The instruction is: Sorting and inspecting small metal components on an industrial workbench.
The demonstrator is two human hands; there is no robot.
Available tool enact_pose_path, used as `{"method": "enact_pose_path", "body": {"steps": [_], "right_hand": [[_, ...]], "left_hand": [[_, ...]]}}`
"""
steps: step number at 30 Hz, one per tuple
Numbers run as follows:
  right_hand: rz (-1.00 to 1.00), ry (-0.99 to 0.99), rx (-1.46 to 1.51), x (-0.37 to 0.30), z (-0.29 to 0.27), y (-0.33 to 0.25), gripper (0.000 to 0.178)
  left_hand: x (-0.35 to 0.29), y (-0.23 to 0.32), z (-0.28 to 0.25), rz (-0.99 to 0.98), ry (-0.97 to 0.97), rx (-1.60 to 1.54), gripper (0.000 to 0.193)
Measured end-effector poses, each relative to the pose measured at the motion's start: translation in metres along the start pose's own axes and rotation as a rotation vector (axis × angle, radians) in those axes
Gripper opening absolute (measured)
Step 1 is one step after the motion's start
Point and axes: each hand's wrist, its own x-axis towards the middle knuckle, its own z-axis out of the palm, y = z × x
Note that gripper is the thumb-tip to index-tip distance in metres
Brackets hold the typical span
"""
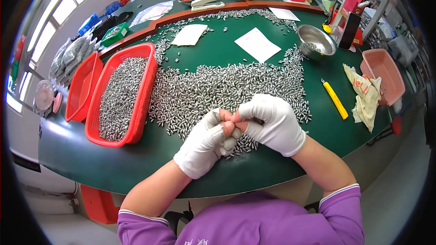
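Note:
A broad heap of small silvery metal parts [227, 87] covers the middle of the green table. Over its near edge my two hands meet, both in white gloves with bare fingertips. My left hand [208, 139] has its fingers curled and its thumb against the fingertips of the other hand. Pinched inward from the other side, my right hand [271, 122] touches it. Whatever lies between the fingertips is hidden or too small to make out. To the left, a red plastic basket [152, 59] is filled with the same kind of metal parts.
An empty-looking red basket [81, 91] leans beside the full one. On the right lie a yellow utility knife [335, 100], a cloth [364, 93] and a pink basket [387, 75]. A steel bowl [316, 40] and white paper sheets [257, 45] sit farther back, before a brown wooden rim [154, 26].

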Motion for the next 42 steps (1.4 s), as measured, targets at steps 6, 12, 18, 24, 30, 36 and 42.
{"method": "enact_pose_path", "body": {"steps": [6, 12, 18, 24, 30, 36, 42], "right_hand": [[0.488, -0.056, 0.438, -0.001, 0.0, -0.001, 0.011], [0.513, -0.108, 0.576, 0.001, -0.001, 0.003, 0.012], [0.374, -0.14, 0.409, -0.002, 0.001, 0.006, 0.01], [0.697, 0.011, 0.653, 0.004, -0.003, 0.012, 0.026], [0.864, 0.058, 1.18, 0.001, -0.011, 0.027, 0.027], [0.855, 0.033, 1.201, 0.003, -0.01, 0.026, 0.032], [0.864, 0.063, 1.238, 0.003, -0.009, 0.024, 0.036]], "left_hand": [[0.0, 0.001, -0.002, 0.008, -0.025, -0.037, 0.02], [0.005, 0.0, -0.004, -0.061, -0.096, -0.106, 0.023], [0.003, 0.0, 0.0, -0.068, -0.074, 0.004, 0.024], [0.003, 0.0, 0.001, -0.028, -0.027, -0.013, 0.022], [0.005, -0.001, 0.0, -0.01, -0.024, -0.028, 0.025], [0.006, -0.001, -0.002, -0.013, -0.053, -0.048, 0.026], [0.006, 0.0, -0.002, -0.017, -0.058, -0.06, 0.026]]}}
